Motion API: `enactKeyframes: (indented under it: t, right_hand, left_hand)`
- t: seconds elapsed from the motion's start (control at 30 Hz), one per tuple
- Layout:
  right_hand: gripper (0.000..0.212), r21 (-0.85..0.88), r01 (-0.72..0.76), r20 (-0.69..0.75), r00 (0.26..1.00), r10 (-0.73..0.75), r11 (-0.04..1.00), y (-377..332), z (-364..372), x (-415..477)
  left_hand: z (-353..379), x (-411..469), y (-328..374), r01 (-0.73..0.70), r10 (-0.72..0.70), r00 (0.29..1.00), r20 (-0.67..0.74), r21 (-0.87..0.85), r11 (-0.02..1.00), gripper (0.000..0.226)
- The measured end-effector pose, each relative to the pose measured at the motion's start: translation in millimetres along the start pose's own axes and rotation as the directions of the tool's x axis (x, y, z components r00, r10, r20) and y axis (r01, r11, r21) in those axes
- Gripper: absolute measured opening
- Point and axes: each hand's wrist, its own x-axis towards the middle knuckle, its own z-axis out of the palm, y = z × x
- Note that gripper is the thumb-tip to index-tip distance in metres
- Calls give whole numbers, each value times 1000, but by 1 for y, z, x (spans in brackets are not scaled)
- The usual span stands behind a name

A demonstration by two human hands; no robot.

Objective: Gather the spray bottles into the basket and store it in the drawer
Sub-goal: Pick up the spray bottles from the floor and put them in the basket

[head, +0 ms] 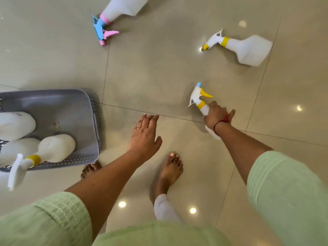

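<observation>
A grey perforated basket [88,103] stands on the floor at the left, holding three white spray bottles; the nearest one [53,149] has a yellow collar. My right hand [215,115] is shut around the neck of a white bottle with yellow collar and yellow trigger [199,98], which lies on the tiles. My left hand [144,134] hovers open over the floor between basket and that bottle, holding nothing. Farther off lie a white bottle with a yellow collar [246,48] and one with a pink and blue spray head [120,7].
Glossy beige floor tiles with dark joints and ceiling-light reflections. My bare feet [170,173] stand below the hands, the left one beside the basket's near corner. No drawer is in view.
</observation>
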Motion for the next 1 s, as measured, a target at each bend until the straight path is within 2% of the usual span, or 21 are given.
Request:
enactKeyframes:
  t: [0.13,0.23,0.3,0.37,0.47,0.57,0.7,0.83,0.9,1.0]
  right_hand:
    - [42,197,281,1,958,-287,939,-53,-11,-65]
    - [44,223,463,-54,884,-464,858,-95,-16,-110]
    - [44,259,529,-91,846,-525,808,-125,-19,-133]
    - [44,323,571,-121,816,-565,755,-156,-23,-154]
    - [43,394,602,-143,787,-600,695,-200,-31,-180]
    - [45,366,625,-115,766,-633,690,-240,-39,-206]
    - [57,348,608,49,748,-661,714,-291,-44,-245]
    - [64,216,534,201,795,-573,817,-321,-46,-270]
    - [61,263,474,191,828,-527,840,-328,-48,-275]
    - [53,396,409,158,852,-499,822,-329,-43,-271]
  left_hand:
    - [-40,-10,-2,141,-166,975,-150,-166,976,66]
    - [-88,-10,-9,191,-254,952,-168,-324,927,72]
    - [-122,-12,-19,182,-234,962,-138,-312,932,66]
    - [-154,-19,-34,171,-210,964,-165,-224,960,49]
    - [-195,-41,-60,163,-216,949,-229,-228,960,32]
    - [-223,-73,-91,124,-181,948,-263,-219,968,31]
    - [-250,-121,-143,150,-206,931,-301,-198,968,33]
    - [-262,-157,-181,255,-307,895,-324,-193,947,30]
    - [-260,-166,-192,305,-361,877,-317,-212,928,27]
    - [-249,-163,-203,343,-405,870,-282,-245,907,25]
